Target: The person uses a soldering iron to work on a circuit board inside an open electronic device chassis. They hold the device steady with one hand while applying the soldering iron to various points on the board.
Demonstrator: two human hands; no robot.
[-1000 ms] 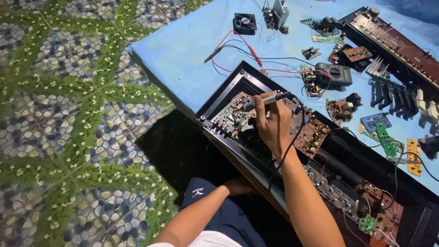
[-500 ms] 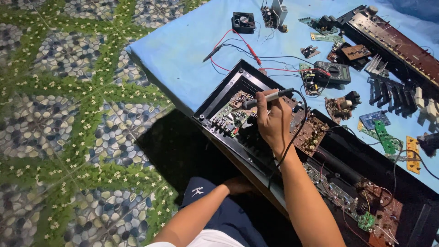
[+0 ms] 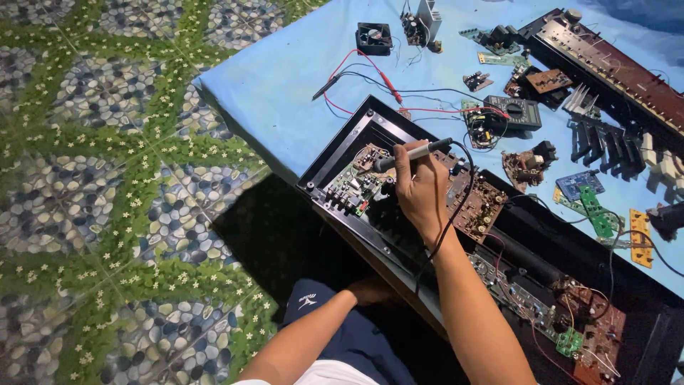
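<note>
Right hand (image 3: 422, 191) fingers clamp soldering iron (image 3: 412, 152) inside chassis (image 3: 335, 153) corner; left hand (image 3: 370, 291) fingers unclear.

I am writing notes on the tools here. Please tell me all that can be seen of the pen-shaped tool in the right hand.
The soldering iron is slim and pen-shaped, with a grey-and-black handle that looks like plastic. It lies almost level, tip pointing left over the green circuit board. The right hand grips its middle. A black cord runs from its rear end down along the forearm.

Matt black metal chassis (image 3: 335, 153), smooth blue cloth (image 3: 285, 85), glossy green circuit boards (image 3: 595, 214), pebbled floor (image 3: 107, 178).
</note>
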